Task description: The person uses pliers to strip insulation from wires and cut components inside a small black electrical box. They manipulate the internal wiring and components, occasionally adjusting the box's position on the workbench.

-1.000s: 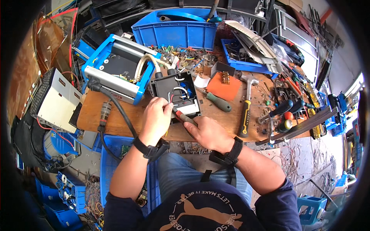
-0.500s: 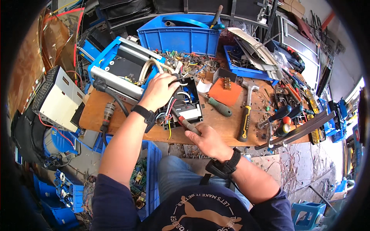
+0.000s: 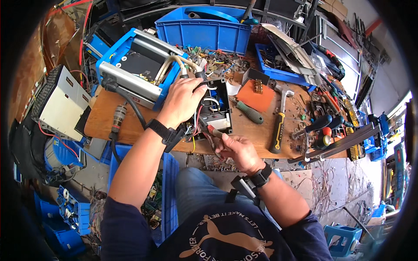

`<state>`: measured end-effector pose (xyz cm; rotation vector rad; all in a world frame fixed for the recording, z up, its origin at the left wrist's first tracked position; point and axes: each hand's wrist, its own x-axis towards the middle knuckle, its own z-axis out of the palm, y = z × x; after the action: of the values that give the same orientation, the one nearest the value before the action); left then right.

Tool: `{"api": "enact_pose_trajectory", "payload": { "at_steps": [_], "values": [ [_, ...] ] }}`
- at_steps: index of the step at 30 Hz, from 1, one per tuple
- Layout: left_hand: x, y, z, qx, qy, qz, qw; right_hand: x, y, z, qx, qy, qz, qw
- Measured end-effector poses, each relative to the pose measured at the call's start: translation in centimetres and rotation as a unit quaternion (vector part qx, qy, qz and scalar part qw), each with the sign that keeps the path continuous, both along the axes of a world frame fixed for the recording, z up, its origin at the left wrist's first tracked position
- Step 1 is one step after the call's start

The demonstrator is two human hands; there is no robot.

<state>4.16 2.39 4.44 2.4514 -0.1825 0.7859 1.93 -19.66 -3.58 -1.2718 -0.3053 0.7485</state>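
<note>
Firmly, the right hand (image 3: 239, 152) curls round red-handled pliers (image 3: 214, 131), handles apart, their head at the near side of the open black box (image 3: 228, 109). Palm down, the left hand (image 3: 179, 101) covers the box's left side, fingers bent; whether it grips anything, I cannot tell. Black straps (image 3: 157, 131) circle both wrists. Pale lettering rings an animal emblem (image 3: 228, 238) on the dark shirt (image 3: 172, 245). The box sits on a wooden bench (image 3: 261, 138), between a blue-and-silver case (image 3: 130, 85) and a green-handled screwdriver (image 3: 250, 112); a blue tub (image 3: 202, 37) stands behind.
</note>
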Motion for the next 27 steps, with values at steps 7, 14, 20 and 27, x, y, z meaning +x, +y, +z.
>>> {"api": "enact_pose_trajectory", "payload": {
  "at_steps": [7, 14, 20, 27],
  "values": [
    [0.5, 0.3, -0.6, 0.011, -0.014, -0.003, 1.000, -4.8, 2.7, 1.4, -0.255, -0.484, -0.158, 0.822],
    [0.3, 0.1, -0.9, -0.010, -0.031, -0.004, 0.999, -1.2, 0.5, 0.7, -0.070, -0.099, 0.009, 0.993],
    [-0.1, -0.2, -0.5, -0.020, -0.033, -0.004, 0.999, -2.8, 1.3, 1.2, -0.177, -0.374, -0.103, 0.905],
    [-0.7, -0.5, -0.7, -0.015, -0.052, -0.010, 0.999, -3.1, 1.4, 0.9, -0.174, -0.146, -0.008, 0.974]
  ]
}}
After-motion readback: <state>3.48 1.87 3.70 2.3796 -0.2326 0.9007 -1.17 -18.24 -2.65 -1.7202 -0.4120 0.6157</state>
